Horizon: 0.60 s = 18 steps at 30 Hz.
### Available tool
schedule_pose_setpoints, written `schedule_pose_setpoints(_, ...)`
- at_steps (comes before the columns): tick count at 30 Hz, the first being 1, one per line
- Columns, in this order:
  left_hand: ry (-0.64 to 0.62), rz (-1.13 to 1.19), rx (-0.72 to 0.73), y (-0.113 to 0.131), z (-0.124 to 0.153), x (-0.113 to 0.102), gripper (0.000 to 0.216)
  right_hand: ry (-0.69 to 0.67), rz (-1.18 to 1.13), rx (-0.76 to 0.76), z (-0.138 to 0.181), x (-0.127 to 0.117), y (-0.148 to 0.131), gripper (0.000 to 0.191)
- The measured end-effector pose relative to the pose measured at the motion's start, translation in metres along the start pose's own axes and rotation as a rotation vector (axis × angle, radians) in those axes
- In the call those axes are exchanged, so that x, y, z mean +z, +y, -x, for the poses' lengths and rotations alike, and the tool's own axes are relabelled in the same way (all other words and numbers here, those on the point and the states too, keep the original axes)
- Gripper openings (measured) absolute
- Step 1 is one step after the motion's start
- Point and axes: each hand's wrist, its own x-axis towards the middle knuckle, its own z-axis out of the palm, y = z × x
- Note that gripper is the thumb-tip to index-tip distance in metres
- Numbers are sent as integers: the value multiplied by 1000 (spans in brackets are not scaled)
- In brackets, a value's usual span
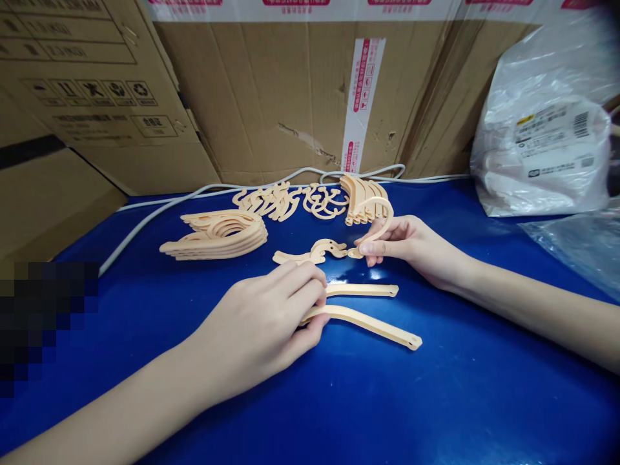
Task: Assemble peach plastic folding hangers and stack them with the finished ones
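Note:
My right hand (407, 242) pinches a beige plastic hanger hook (389, 213) near its base, the curve standing upward. My left hand (271, 313) is closed over the ends of beige hanger arms. One hanger arm (372, 324) sticks out of its fingers toward the lower right. A second arm (365, 290) lies just above it; its left end is hidden behind the fingers, so I cannot tell if it is gripped. Beyond the left hand, a few small curved beige pieces (324, 248) lie close to the hook's base.
On the blue tabletop (436, 400) are a stack of beige hanger parts (217, 245), small curved pieces (274, 201), loose hooks (322, 205) and stacked arms (365, 190). A white cable (159, 201) runs along the back by cardboard boxes (271, 97). A plastic bag (542, 142) stands right.

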Motion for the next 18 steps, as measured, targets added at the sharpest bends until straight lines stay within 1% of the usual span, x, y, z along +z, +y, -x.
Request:
schedule_pose_setpoints(4,47,-37,35,-2,-2,-5,13,16,6,1,0,-1,1,17)
schedule_pose_setpoints(7,52,29,7,-2,-4,-9,12,35,2,9,-1,-3,2,18)
schedule_pose_setpoints(9,59,137,-71,-3,-4,-12,9,24,-3,10,-1,-3,2,18)
schedule_pose_setpoints(13,77,398,-305,-3,-8,-16,9,-3,29,1,-1,-4,1,18)
schedule_pose_setpoints(15,104,536,-409,-4,-11,-17,12,-11,43,-2,-1,-5,1,18)
schedule_pose_setpoints(18,161,733,-521,-6,-15,-19,11,-15,56,0,-1,-5,1,20)
